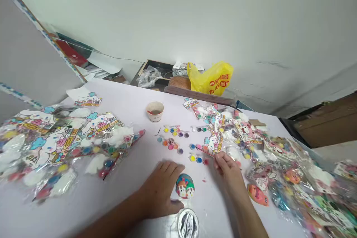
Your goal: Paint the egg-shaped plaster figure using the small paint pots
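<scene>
My right hand (227,169) is closed in a pinch around a thin red paintbrush (205,152). The brush's tip points left, close to a small blue paint pot (193,146) in a strip of pots. Flat on the white table (134,197), my left hand (161,189) lies with its fingers stretched out. Just right of it sits a small round painted figurine (185,186) in blue, green, orange and white; I cannot tell whether the hand touches it. Below the figurine is a round silvery disc (188,223).
A paper cup (155,112) of dark liquid stands behind more paint pots (170,144). Clear bags of white figurines and paints pile up at left (52,145) and right (245,130). A pink-orange painted piece (257,195) lies at right. A yellow plastic bag (210,78) sits beyond the far edge.
</scene>
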Available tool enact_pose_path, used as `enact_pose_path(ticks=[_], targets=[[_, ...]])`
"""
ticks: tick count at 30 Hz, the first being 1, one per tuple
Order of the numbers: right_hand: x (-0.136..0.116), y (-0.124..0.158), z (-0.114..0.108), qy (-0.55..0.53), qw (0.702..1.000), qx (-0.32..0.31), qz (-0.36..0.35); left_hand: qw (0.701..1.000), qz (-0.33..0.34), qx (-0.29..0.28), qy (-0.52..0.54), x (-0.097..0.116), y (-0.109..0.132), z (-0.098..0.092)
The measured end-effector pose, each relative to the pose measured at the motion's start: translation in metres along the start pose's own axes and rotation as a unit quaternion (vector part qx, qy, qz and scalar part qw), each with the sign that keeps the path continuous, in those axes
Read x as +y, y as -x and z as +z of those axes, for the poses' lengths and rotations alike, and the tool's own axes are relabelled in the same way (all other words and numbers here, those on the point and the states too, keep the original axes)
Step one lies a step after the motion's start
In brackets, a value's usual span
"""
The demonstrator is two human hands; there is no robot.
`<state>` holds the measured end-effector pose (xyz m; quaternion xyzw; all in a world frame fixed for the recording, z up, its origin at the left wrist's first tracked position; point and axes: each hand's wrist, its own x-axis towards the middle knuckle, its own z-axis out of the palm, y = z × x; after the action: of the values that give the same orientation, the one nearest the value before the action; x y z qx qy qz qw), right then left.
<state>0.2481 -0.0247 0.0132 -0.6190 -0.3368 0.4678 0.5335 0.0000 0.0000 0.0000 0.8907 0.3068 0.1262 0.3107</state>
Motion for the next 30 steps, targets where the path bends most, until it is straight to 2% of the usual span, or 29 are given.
enact_pose_path(ticks=[6, 13, 18, 30], targets=[[0.014, 0.024, -0.018, -0.008, 0.998, -0.059, 0.032, 0.999, -0.043, 0.003, -0.003, 0.008, 0.000, -0.004], [0.020, 0.029, -0.023, 0.042, 0.993, -0.100, 0.042, 0.996, -0.084, -0.008, -0.011, 0.021, -0.005, -0.009], [0.019, 0.032, -0.019, 0.090, 0.989, -0.112, 0.034, 0.995, -0.095, -0.007, -0.010, 0.019, -0.008, -0.011], [0.012, 0.039, -0.010, 0.174, 0.980, -0.095, -0.007, 0.994, -0.102, 0.041, -0.024, 0.009, -0.005, -0.006]])
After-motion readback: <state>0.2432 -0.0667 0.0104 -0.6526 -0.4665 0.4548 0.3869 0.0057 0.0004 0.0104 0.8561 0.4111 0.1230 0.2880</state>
